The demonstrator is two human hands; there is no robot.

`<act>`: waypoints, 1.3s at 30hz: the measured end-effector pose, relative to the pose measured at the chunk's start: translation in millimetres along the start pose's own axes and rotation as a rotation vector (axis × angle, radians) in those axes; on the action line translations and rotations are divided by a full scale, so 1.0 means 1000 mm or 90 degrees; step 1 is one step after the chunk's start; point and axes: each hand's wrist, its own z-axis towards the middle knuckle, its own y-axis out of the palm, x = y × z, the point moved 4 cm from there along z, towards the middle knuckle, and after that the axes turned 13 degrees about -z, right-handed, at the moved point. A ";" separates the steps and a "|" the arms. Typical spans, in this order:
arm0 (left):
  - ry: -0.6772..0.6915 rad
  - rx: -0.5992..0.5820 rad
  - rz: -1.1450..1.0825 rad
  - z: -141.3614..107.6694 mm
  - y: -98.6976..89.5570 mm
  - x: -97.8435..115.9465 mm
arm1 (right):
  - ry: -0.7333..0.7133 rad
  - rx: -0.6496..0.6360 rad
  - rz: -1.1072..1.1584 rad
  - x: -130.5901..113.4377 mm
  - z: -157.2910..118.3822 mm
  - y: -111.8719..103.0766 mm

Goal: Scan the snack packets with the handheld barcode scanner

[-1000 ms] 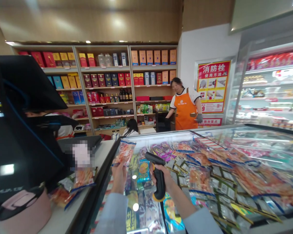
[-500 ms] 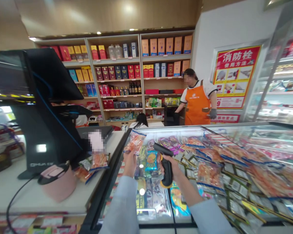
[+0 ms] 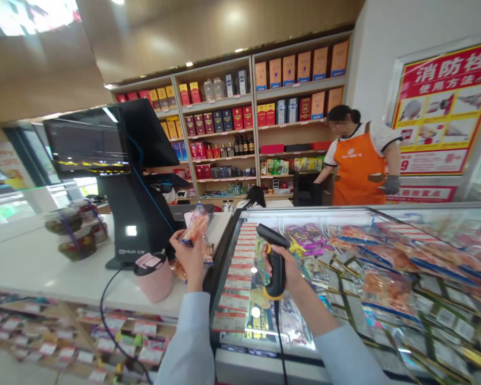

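My left hand (image 3: 190,255) grips a clear snack packet (image 3: 196,225) with orange-brown food inside, held above the white counter (image 3: 84,278). Below and behind it, more similar packets (image 3: 179,269) lie on the counter, partly hidden by the hand. My right hand (image 3: 285,267) is wrapped around the handle of a black and yellow barcode scanner (image 3: 276,270), its head tilted up to the left. The scanner's cord hangs down over the glass-topped display case (image 3: 232,305), which is spread with many snack packets (image 3: 388,291).
A pink cup-shaped container (image 3: 154,278) stands on the counter beside a black checkout terminal (image 3: 132,214). Stacked jars (image 3: 78,235) are farther left. Behind the case stands a person in an orange apron (image 3: 358,166); another person's dark-haired head (image 3: 256,197) shows lower down. Shelves of boxes line the wall.
My left hand has carried the packet left, from over the display case to over the counter. The scanner stays in my right hand above the case. The view has turned left.
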 end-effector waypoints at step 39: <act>0.308 -0.204 0.238 -0.034 0.051 0.002 | 0.015 0.044 0.008 -0.033 -0.029 -0.032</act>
